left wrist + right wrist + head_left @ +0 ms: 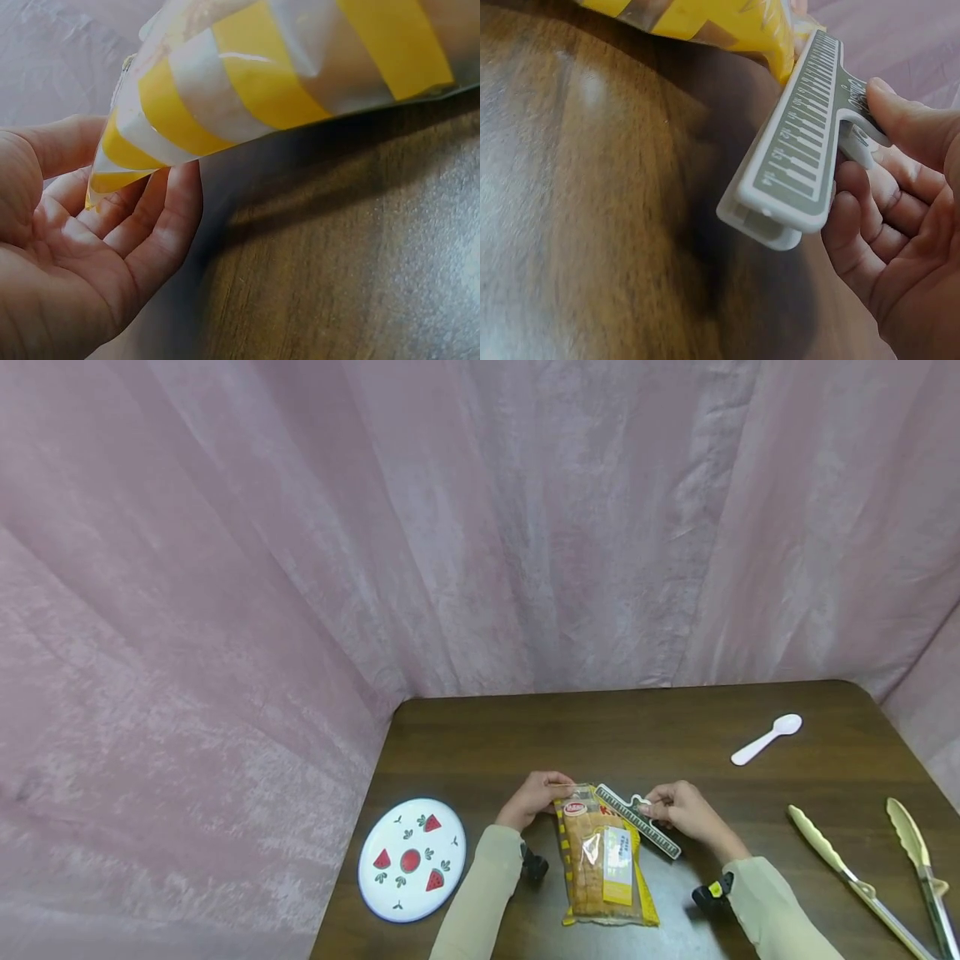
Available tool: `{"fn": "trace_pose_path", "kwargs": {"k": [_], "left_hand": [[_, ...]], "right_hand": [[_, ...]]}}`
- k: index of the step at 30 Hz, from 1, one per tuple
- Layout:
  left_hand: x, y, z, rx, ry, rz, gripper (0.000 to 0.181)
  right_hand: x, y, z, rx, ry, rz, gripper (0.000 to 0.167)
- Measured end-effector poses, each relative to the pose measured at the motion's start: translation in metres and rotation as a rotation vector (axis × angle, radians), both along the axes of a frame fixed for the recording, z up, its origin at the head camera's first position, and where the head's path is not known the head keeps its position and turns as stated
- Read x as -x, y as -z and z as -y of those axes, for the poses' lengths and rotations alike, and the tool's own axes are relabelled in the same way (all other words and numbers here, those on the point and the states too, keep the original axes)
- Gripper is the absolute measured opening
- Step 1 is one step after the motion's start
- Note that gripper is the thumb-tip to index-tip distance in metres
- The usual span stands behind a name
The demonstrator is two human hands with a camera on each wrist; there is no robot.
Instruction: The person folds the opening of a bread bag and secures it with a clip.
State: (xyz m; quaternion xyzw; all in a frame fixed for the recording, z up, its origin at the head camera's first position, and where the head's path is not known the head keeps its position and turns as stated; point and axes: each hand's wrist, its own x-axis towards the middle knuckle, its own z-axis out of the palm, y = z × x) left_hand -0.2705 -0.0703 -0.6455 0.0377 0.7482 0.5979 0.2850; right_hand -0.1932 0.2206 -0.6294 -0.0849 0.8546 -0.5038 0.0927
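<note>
A clear plastic bread bag (588, 868) with yellow stripes and a white-and-yellow label lies in front of me in the head view. My left hand (542, 795) pinches its top left corner, thumb on one side and fingers behind; the striped edge (247, 67) fills the upper left wrist view. My right hand (681, 810) holds a long bag clip (637, 822) by its handle, the thumb (900, 112) on top. The grey-green clip (799, 135) has white piano-key-like marks and slants across the bag's top right corner. Its near end stands slightly parted; its grip on the bag is unclear.
On the left is a round white plate-like disc (412, 893) with watermelon prints. A white spoon (757, 747) lies at the back right of the dark wooden table (525, 727). Tongs (873, 902) with cream tips lie spread at the right. A pink curtain (525, 527) hangs behind.
</note>
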Motion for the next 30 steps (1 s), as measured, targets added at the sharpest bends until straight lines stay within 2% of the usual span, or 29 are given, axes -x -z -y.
{"fn": "trace_pose_path", "kwargs": {"k": [6, 13, 22, 30], "left_hand": [[0.0, -0.003, 0.0, -0.015, 0.01, -0.006, 0.017], [0.001, -0.002, 0.0, -0.019, 0.013, -0.014, 0.016], [-0.006, -0.006, -0.001, -0.02, 0.002, -0.009, 0.014], [-0.006, -0.006, -0.001, -0.021, -0.006, -0.012, 0.015]], "right_hand": [[0.005, -0.001, 0.004, 0.014, 0.005, -0.022, 0.011], [0.008, -0.006, 0.009, 0.011, 0.02, -0.006, 0.012], [0.008, -0.012, 0.017, 0.03, -0.001, -0.031, 0.013], [0.014, -0.01, 0.022, 0.025, 0.001, -0.044, 0.013]]}}
